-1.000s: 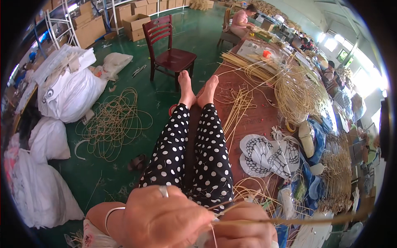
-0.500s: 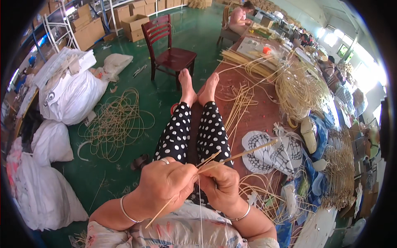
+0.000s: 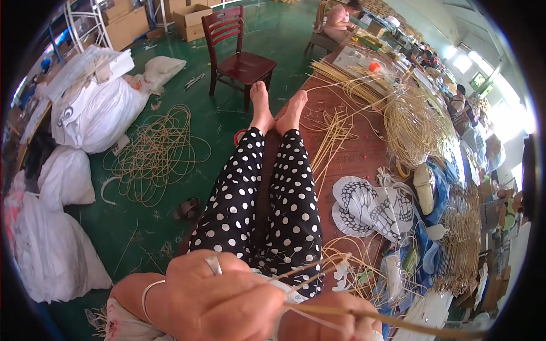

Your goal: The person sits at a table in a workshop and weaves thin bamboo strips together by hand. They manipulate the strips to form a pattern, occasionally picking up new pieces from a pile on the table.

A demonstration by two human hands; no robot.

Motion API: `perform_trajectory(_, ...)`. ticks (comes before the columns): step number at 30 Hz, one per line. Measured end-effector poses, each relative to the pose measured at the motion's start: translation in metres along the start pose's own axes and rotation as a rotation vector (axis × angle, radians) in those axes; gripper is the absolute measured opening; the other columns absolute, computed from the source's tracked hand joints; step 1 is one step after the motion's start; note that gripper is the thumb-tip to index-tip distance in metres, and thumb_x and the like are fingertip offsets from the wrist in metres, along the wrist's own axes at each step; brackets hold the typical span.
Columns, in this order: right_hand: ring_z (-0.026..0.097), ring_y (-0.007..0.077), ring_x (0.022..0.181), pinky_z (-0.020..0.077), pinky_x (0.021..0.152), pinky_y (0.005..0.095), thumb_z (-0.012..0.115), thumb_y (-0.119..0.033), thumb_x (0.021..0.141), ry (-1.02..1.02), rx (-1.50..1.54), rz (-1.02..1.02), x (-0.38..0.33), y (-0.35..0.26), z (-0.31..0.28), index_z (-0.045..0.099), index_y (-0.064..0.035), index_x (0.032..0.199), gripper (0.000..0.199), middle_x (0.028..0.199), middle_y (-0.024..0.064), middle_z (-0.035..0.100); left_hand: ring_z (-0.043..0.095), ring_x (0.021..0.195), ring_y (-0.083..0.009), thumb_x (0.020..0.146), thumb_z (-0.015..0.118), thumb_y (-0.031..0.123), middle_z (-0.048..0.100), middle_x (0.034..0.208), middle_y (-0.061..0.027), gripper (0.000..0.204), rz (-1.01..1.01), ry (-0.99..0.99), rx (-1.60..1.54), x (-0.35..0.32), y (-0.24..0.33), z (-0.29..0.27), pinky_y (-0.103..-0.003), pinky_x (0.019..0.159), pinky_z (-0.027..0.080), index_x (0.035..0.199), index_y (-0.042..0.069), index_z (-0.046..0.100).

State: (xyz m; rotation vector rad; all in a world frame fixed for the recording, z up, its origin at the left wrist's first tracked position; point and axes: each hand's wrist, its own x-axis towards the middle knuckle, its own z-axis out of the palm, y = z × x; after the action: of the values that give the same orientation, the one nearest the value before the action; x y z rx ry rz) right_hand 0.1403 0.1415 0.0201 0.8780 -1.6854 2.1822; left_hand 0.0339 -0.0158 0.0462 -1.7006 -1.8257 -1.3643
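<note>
Close below my view, my left hand [image 3: 227,298], with a ring on one finger, is closed on thin bamboo strips [image 3: 392,322]. One long strip runs from its fingertips to the right across my right hand; shorter strip ends [image 3: 318,273] cross above it. My right hand [image 3: 327,318] is curled at the lower edge, partly blurred and behind the long strip. A white thread [image 3: 318,316] stretches from the strips' crossing over to the right hand's fingers. The right fingertips are mostly hidden.
My legs in dotted trousers [image 3: 227,210] stretch onto a red-brown table [image 3: 358,153] with strip bundles [image 3: 335,136] and a butterfly-patterned cloth [image 3: 369,207]. Left on the green floor lie a coil of cane [image 3: 156,153] and white sacks [image 3: 62,250]. A chair [image 3: 242,65] stands ahead; a person [image 3: 340,23] sits beyond.
Both hands have come lower and closer to me, and the strips with them. The right hand has moved down and right from the crossing, with the thread now drawn across it.
</note>
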Motion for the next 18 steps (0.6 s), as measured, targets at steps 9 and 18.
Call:
perform_trajectory(9,0.052,0.0201,0.051,0.0410,0.046,0.0295,0.063,-0.002,0.057,0.152,-0.994,-0.249,0.003,0.006,0.004,0.058,-0.0013,0.077,0.020,0.063,0.0043,0.054,0.058,0.060,-0.0266,0.072,0.059,0.013,0.060,0.075,-0.0133,0.023,-0.084,-0.096,-0.060,-0.008,0.009,-0.007,-0.031,0.051,0.046,0.092,0.002,0.056)
perform_trajectory(18,0.054,0.0277,0.053,0.0426,0.048,0.0337,0.062,0.000,0.063,0.290,-0.868,-0.012,0.001,0.073,-0.021,0.054,-0.0018,0.080,0.019,0.066,0.0098,0.055,0.050,0.050,-0.0218,0.071,0.063,0.002,0.052,0.060,-0.0079,0.011,-0.296,-0.108,-0.081,-0.031,-0.045,0.032,-0.030,0.046,0.038,0.079,0.001,0.056)
